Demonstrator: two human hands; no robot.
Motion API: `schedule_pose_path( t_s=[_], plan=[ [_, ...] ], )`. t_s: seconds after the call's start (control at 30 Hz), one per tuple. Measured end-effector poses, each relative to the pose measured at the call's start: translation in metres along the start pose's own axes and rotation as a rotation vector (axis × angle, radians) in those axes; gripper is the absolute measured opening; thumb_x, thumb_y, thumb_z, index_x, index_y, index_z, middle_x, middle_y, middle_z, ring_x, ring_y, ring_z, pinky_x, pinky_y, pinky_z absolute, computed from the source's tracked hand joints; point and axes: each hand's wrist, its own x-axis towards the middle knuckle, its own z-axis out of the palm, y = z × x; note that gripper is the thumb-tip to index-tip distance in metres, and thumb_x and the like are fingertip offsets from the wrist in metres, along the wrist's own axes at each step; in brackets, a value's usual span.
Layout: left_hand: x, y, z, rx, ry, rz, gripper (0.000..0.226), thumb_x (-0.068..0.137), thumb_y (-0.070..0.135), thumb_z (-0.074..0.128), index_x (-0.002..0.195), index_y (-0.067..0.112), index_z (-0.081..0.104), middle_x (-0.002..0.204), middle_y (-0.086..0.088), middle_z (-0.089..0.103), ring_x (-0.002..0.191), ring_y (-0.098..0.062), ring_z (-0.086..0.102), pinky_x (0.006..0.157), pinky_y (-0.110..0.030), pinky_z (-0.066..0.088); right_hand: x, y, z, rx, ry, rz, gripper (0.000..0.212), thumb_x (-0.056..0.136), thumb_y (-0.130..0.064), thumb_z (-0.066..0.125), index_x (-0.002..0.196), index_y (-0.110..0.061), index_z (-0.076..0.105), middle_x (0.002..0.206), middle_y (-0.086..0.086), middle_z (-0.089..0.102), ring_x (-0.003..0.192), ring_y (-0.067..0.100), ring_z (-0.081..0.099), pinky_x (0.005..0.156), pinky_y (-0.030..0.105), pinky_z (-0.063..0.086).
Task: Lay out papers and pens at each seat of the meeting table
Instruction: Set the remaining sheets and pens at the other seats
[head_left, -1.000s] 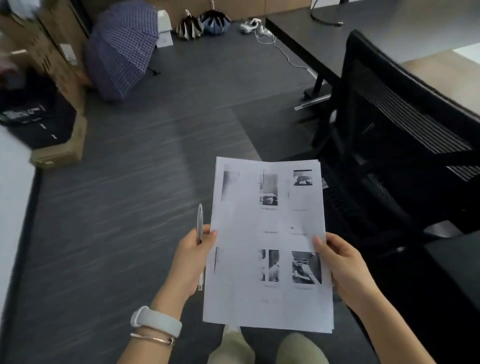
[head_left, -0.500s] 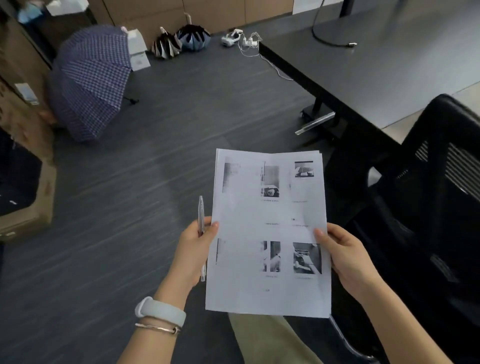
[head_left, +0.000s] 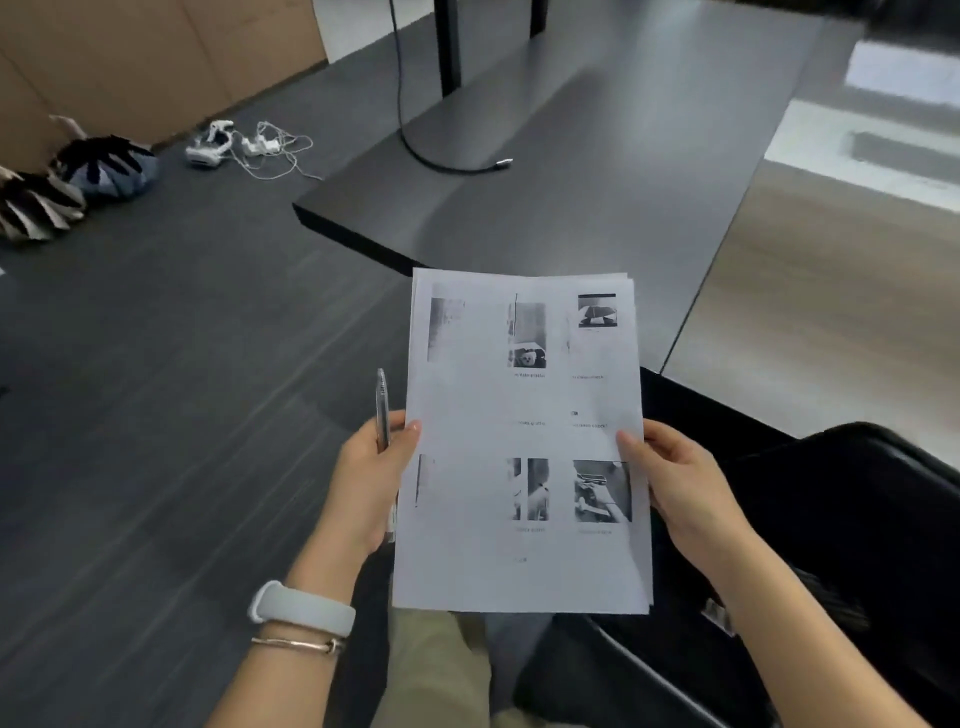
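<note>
Beside a dark meeting table (head_left: 597, 171), seen from the head camera, a person holds a stack of papers (head_left: 524, 441) in both hands, out in front of the body and above the knees. The left hand (head_left: 366, 480) grips the stack's left edge, thumb pressed on the top sheet, and clamps a silver pen (head_left: 383, 410) upright against its fingers; the pen's upper end rises just beside the paper's edge, while its lower end shows below the hand. The right hand (head_left: 680, 483) pinches the right edge, thumb on top and fingers curled underneath. The top sheet carries small black-and-white pictures with short captions too blurred to read, and the edges of further sheets peek out at the upper right corner.

A white wristband (head_left: 301, 608) and a thin metal bracelet (head_left: 298, 644) sit on the left wrist. A black cable (head_left: 415, 140) hangs down onto the tabletop, its plug end lying on the surface. Part of a black chair (head_left: 852, 519) stands at the lower right, close to the table's edge. On the grey floor (head_left: 156, 389) to the far left lie two folded umbrellas (head_left: 72, 182) near a brown wall, with a tangle of white cords and chargers (head_left: 244, 148) just beyond them. Beige trousers (head_left: 441, 665) appear beneath the papers.
</note>
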Motion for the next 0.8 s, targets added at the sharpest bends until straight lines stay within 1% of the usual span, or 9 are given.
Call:
schedule_pose_path(
  t_s=[0.1, 0.2, 0.27, 0.37, 0.5, 0.57, 0.63, 0.73, 0.8],
  plan=[
    [0.070, 0.034, 0.020, 0.074, -0.151, 0.020, 0.012, 0.093, 0.018, 0.054, 0.100, 0.017, 0.064, 0.105, -0.011, 0.071, 0.097, -0.029, 0.067, 0.091, -0.049, 0.052, 0.045, -0.015, 0.011, 0.069, 0.148, 0.002, 0.013, 0.091, -0.017, 0.057, 0.097, -0.022, 0.068, 0.096, 0.000, 0.074, 0.088, 0.021, 0.069, 0.084, 0.040, 0.054],
    [0.125, 0.066, 0.040, 0.135, -0.278, 0.024, 0.012, 0.094, 0.018, 0.053, 0.101, 0.018, 0.063, 0.103, -0.009, 0.071, 0.093, -0.026, 0.068, 0.088, -0.045, 0.054, 0.076, -0.035, 0.019, 0.100, 0.250, 0.022, 0.012, 0.091, -0.017, 0.057, 0.096, -0.018, 0.068, 0.091, -0.001, 0.075, 0.083, 0.020, 0.069, 0.079, 0.035, 0.052],
    [0.154, 0.087, 0.055, 0.180, -0.349, 0.024, 0.012, 0.095, 0.019, 0.052, 0.099, 0.021, 0.063, 0.102, -0.006, 0.072, 0.090, -0.022, 0.068, 0.085, -0.043, 0.054, 0.093, -0.048, 0.021, 0.108, 0.314, 0.044, 0.011, 0.090, -0.017, 0.058, 0.095, -0.019, 0.068, 0.092, -0.001, 0.075, 0.085, 0.021, 0.068, 0.082, 0.037, 0.052],
    [0.190, 0.112, 0.081, 0.239, -0.450, 0.013, 0.012, 0.095, 0.020, 0.051, 0.100, 0.021, 0.062, 0.103, -0.005, 0.071, 0.093, -0.022, 0.068, 0.085, -0.041, 0.055, 0.108, -0.067, 0.020, 0.125, 0.402, 0.051, 0.011, 0.090, -0.017, 0.058, 0.094, -0.021, 0.068, 0.100, 0.002, 0.073, 0.089, 0.022, 0.068, 0.085, 0.037, 0.052],
    [0.224, 0.124, 0.115, 0.307, -0.537, -0.013, 0.012, 0.095, 0.021, 0.052, 0.102, 0.020, 0.062, 0.104, -0.005, 0.071, 0.094, -0.023, 0.068, 0.086, -0.044, 0.055, 0.121, -0.081, 0.011, 0.155, 0.472, 0.095, 0.011, 0.092, -0.019, 0.057, 0.095, -0.023, 0.067, 0.095, 0.000, 0.073, 0.077, 0.016, 0.066, 0.068, 0.028, 0.050],
    [0.235, 0.127, 0.130, 0.336, -0.580, -0.022, 0.016, 0.095, 0.021, 0.051, 0.107, 0.017, 0.061, 0.104, -0.006, 0.072, 0.094, -0.024, 0.069, 0.085, -0.044, 0.056, 0.128, -0.085, 0.004, 0.170, 0.499, 0.113, 0.012, 0.092, -0.018, 0.057, 0.096, -0.023, 0.067, 0.096, 0.002, 0.073, 0.079, 0.019, 0.066, 0.069, 0.029, 0.051],
    [0.245, 0.127, 0.148, 0.372, -0.621, -0.017, 0.014, 0.095, 0.022, 0.051, 0.104, 0.019, 0.062, 0.104, -0.006, 0.072, 0.096, -0.024, 0.068, 0.087, -0.046, 0.054, 0.136, -0.087, -0.007, 0.182, 0.533, 0.126, 0.014, 0.091, -0.017, 0.058, 0.100, -0.021, 0.067, 0.098, 0.003, 0.073, 0.080, 0.021, 0.066, 0.070, 0.030, 0.052],
    [0.256, 0.127, 0.176, 0.412, -0.640, -0.002, 0.010, 0.095, 0.022, 0.051, 0.094, 0.026, 0.061, 0.101, -0.003, 0.071, 0.097, -0.024, 0.067, 0.088, -0.045, 0.054, 0.153, -0.090, -0.025, 0.180, 0.567, 0.133, 0.016, 0.090, -0.015, 0.059, 0.103, -0.018, 0.068, 0.091, 0.001, 0.073, 0.073, 0.017, 0.066, 0.063, 0.027, 0.050],
    [0.265, 0.128, 0.197, 0.434, -0.651, 0.010, 0.010, 0.095, 0.021, 0.052, 0.092, 0.027, 0.060, 0.102, -0.002, 0.070, 0.096, -0.022, 0.066, 0.082, -0.041, 0.054, 0.168, -0.090, -0.041, 0.174, 0.593, 0.144, 0.014, 0.089, -0.016, 0.059, 0.100, -0.019, 0.068, 0.086, 0.000, 0.072, 0.068, 0.015, 0.065, 0.062, 0.027, 0.049]
  ],
)
